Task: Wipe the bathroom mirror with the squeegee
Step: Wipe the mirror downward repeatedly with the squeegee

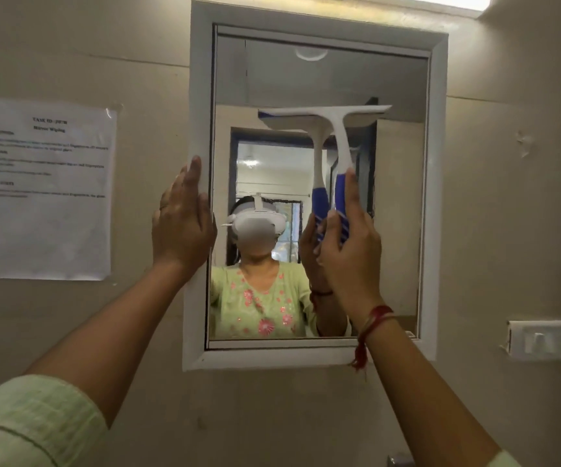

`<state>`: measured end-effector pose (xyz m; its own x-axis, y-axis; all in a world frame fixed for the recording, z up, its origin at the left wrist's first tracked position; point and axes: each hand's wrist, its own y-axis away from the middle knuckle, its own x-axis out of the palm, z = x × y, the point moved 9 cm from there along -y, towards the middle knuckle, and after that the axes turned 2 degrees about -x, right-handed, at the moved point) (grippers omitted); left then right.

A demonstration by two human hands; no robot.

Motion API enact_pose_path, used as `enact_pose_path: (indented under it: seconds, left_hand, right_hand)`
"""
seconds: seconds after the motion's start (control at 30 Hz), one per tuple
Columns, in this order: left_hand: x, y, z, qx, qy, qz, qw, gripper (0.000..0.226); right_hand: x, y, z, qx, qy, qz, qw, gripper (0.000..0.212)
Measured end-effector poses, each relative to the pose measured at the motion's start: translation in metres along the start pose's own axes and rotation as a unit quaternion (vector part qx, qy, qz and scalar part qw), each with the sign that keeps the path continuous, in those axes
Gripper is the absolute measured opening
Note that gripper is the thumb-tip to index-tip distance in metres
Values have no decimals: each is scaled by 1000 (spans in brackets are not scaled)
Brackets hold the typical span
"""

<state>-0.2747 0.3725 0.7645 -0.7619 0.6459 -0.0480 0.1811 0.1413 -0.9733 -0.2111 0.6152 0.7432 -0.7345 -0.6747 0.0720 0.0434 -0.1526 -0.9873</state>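
Note:
A wall mirror in a white frame hangs straight ahead. A white squeegee with a blue grip stands upright against the glass, its blade lying level across the upper middle of the mirror. My right hand is wrapped around the blue handle from below. My left hand rests flat on the frame's left side, fingers pointing up. The glass reflects the squeegee, both arms and a person in a green patterned top.
A printed sheet is taped to the beige wall left of the mirror. A white switch plate sits low on the right. A light fixture glows above the mirror's top right corner.

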Motion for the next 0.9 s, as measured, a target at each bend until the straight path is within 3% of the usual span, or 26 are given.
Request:
enact_pose_path:
  seconds: [0.27,0.5,0.73,0.9]
  left_hand:
    - [2,0,4,-9,0,3,1000,50]
    - [1,0,3,-5,14,-2,1000,49]
    - [1,-1,4,-4,25,-6,1000,49]
    - [2,0,3,-5,19,-12,1000,49]
  right_hand:
    - [-6,95,-3,17,27,35,999,56]
    - [-7,45,1,48,25,14,998,59]
    - [-16,113,-5,42,27,28,998,59]
    - [-15,66,-2,52,39,3,998,57]
